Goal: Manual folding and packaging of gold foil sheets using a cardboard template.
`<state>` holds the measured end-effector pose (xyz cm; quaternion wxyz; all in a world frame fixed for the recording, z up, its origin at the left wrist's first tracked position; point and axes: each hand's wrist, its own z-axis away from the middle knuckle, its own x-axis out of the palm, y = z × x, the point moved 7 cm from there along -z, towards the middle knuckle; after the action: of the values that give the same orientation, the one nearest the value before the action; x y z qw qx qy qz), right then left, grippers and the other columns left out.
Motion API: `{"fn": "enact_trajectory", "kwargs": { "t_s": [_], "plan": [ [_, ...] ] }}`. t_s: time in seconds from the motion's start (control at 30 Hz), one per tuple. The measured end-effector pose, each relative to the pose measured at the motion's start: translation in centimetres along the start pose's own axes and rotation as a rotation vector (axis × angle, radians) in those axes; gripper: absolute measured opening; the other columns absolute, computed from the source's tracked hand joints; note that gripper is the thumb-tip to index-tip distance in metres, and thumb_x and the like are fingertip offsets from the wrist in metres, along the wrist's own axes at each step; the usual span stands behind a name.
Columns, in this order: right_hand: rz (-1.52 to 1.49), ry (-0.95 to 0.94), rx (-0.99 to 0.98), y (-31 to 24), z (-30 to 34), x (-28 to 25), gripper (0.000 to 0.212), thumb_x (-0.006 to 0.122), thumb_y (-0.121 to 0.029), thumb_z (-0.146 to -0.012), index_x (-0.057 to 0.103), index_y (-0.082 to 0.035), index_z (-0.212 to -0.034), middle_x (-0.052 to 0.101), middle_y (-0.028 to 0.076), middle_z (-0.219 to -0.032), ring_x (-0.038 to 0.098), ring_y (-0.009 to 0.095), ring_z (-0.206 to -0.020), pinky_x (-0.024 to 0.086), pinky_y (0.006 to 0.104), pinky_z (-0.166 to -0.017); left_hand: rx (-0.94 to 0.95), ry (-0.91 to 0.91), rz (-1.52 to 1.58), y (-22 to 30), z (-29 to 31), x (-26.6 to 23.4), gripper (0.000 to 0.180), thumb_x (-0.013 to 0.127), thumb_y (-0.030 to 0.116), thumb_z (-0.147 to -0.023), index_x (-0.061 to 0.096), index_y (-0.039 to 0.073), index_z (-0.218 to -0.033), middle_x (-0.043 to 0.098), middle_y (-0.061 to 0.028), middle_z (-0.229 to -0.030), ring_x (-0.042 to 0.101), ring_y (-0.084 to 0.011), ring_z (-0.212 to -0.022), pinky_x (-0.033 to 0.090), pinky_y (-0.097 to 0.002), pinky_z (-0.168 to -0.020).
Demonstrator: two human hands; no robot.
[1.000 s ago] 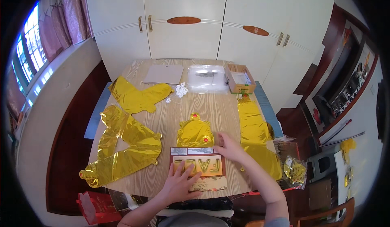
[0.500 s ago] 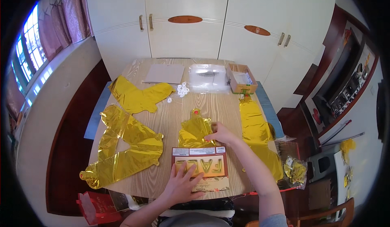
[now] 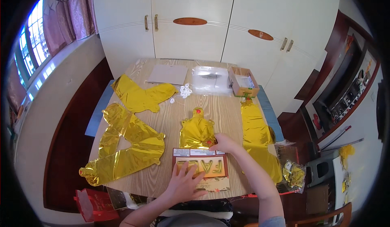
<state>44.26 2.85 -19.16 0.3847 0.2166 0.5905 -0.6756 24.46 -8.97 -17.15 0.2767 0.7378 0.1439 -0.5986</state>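
Note:
A folded gold foil balloon (image 3: 195,130) lies in the middle of the table, its tab with a red mark pointing away from me. Overlapping its near edge is a printed card (image 3: 221,158) with gold letters pictured on it. My left hand (image 3: 187,182) rests flat on this card, fingers spread. At the balloon's lower right corner, by a second red mark, my right hand (image 3: 224,143) has its fingers curled in on the foil edge; the fingertips are partly hidden. A flat letter-shaped foil balloon (image 3: 126,154) lies to the left, with another foil balloon (image 3: 142,95) beyond it.
Along the right edge lies a long foil balloon (image 3: 256,133). At the back are a grey board (image 3: 167,74), clear plastic bags (image 3: 210,81), a cardboard box (image 3: 245,89) and white ribbon rolls (image 3: 185,91). A red bag (image 3: 95,204) stands below the table's left front.
My right hand has shifted slightly down and right along the foil balloon's edge, and the lower red mark now shows more clearly. The left hand stays on the card. The view has tilted a little.

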Motion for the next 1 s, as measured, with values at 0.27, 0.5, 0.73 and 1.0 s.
{"fn": "enact_trajectory", "kwargs": {
  "t_s": [0.27, 0.5, 0.73, 1.0],
  "plan": [
    [0.014, 0.026, 0.006, 0.4, 0.1, 0.2, 0.045, 0.08, -0.016, -0.071, 0.065, 0.002, -0.11, 0.07, 0.021, -0.099, 0.068, 0.031, -0.091, 0.051, 0.0377, -0.082, -0.096, -0.014, -0.042, -0.2, -1.7, 1.1, 0.073, 0.05, 0.071, -0.083, 0.047, 0.029, -0.143, 0.031, -0.0187, -0.152, 0.024, -0.0536, -0.137, 0.012, -0.0756, -0.104],
    [-0.559, 0.055, -0.021, -0.2, -0.6, 0.2, 0.038, 0.075, -0.016, -0.081, 0.065, 0.002, -0.113, 0.071, 0.011, -0.098, 0.065, 0.017, -0.089, 0.051, 0.031, -0.081, -0.109, -0.071, -0.086, -0.3, -1.7, 1.6, 0.076, 0.045, 0.075, -0.083, 0.039, 0.033, -0.147, 0.028, -0.0197, -0.154, 0.019, -0.0552, -0.138, 0.008, -0.076, -0.105],
    [-0.39, 0.022, -0.339, -1.2, 2.5, 0.1, 0.014, 0.065, -0.002, -0.086, 0.061, -0.003, -0.099, 0.068, 0.007, -0.103, 0.064, 0.017, -0.096, 0.052, 0.0303, -0.081, -0.101, -0.044, -0.079, -0.2, -1.7, 1.6, 0.075, 0.046, 0.074, -0.083, 0.041, 0.034, -0.146, 0.028, -0.0195, -0.153, 0.019, -0.0568, -0.137, 0.01, -0.0764, -0.104],
    [-0.064, 0.02, -0.548, -2.4, 7.0, 3.4, 0.036, 0.059, 0.015, -0.066, 0.057, -0.002, -0.097, 0.064, 0.012, -0.12, 0.06, 0.029, -0.115, 0.051, 0.038, -0.095, -0.231, -0.49, -0.004, -0.6, -1.9, 1.9, 0.081, 0.045, 0.076, -0.081, 0.06, 0.012, -0.129, 0.065, -0.019, -0.113, 0.057, -0.0378, -0.116, 0.0, -0.0762, -0.105]
  ]
}}
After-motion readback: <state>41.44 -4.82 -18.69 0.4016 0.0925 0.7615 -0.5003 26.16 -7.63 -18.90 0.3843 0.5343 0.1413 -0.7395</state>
